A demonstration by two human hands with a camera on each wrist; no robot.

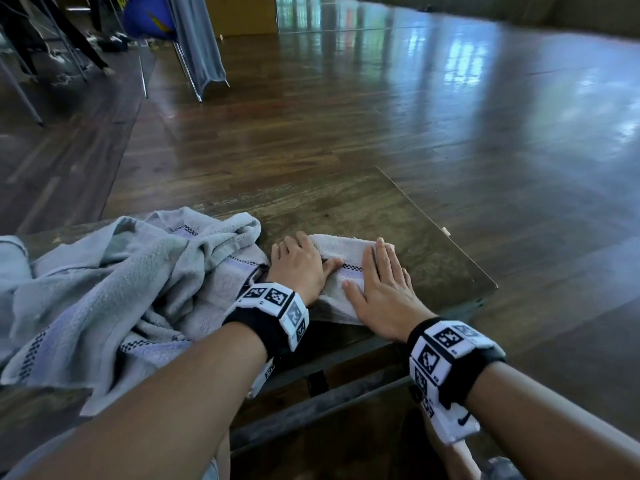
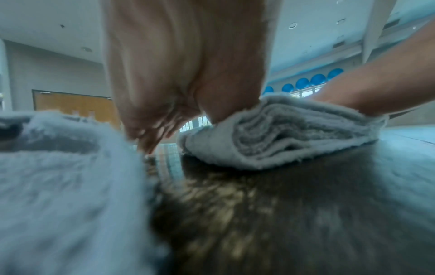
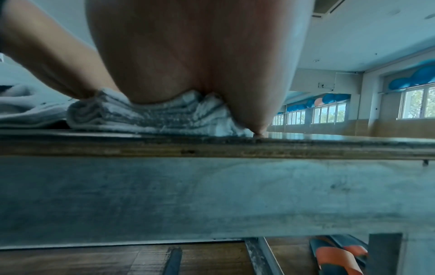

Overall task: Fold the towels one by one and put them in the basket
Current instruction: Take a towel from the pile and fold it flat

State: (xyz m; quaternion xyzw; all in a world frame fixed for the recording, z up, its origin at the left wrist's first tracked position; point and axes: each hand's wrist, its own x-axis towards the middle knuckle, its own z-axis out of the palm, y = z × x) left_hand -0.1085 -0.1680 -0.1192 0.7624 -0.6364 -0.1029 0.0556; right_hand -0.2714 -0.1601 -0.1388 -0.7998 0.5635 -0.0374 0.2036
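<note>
The wooden table (image 1: 346,209) serves as the landmark: a dark, worn top with a pale edge strip, set on a grey metal frame (image 3: 212,195) seen from below in the right wrist view. On the table's left part lies a heap of unfolded grey towels (image 1: 114,285), crumpled, with pale purple bands and black checked trim. Just right of that heap, near the table's front edge, the left hand (image 1: 301,268) lies flat with fingers fairly straight on the left part of the folded towel (image 1: 346,268), pressing it, gripping nothing. The folded towel is a small thick stack of layers resting on the tabletop, its folded edges visible in the left wrist view (image 2: 282,137). The right hand (image 1: 384,292) lies flat on its right part, fingers straight and together, pressing down; one fingertip reaches the tabletop beside the towel. Beyond the table spreads a glossy dark wood floor (image 1: 450,98) reflecting window light. Far left of the table stand metal chair legs (image 1: 194,74). The wrist views show windows (image 3: 329,111) and blue balls (image 2: 315,80) along the wall. No basket shows in any view.
</note>
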